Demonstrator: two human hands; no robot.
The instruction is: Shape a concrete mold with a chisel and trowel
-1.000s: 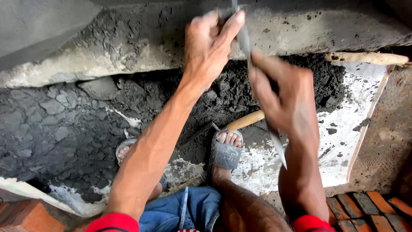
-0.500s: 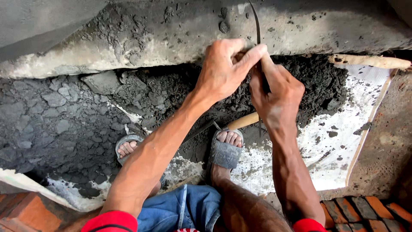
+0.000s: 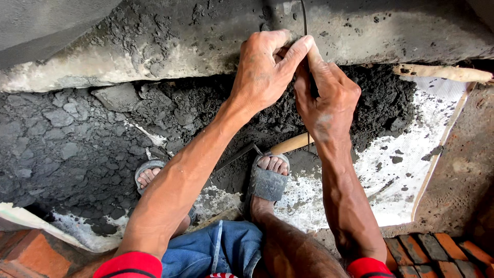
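A thin dark wire (image 3: 304, 15) is pinched by the left hand (image 3: 265, 72) and right hand (image 3: 329, 100) against the concrete ledge (image 3: 154, 46). It could be lost if either grip slackens, judging by its thinness.

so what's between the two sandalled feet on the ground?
Head view: between the left foot and right foot, a dark trowel blade lies on wet grey mortar; its wooden handle runs past the right foot. The left forearm hides part of the gap.

My hands have closed together: the right hand (image 3: 329, 103), earlier apart toward 4 o'clock, now touches my left hand (image 3: 265, 69). Both have dropped from the top edge, pinching the thin dark wire (image 3: 304, 20) against the concrete slab (image 3: 154, 41).
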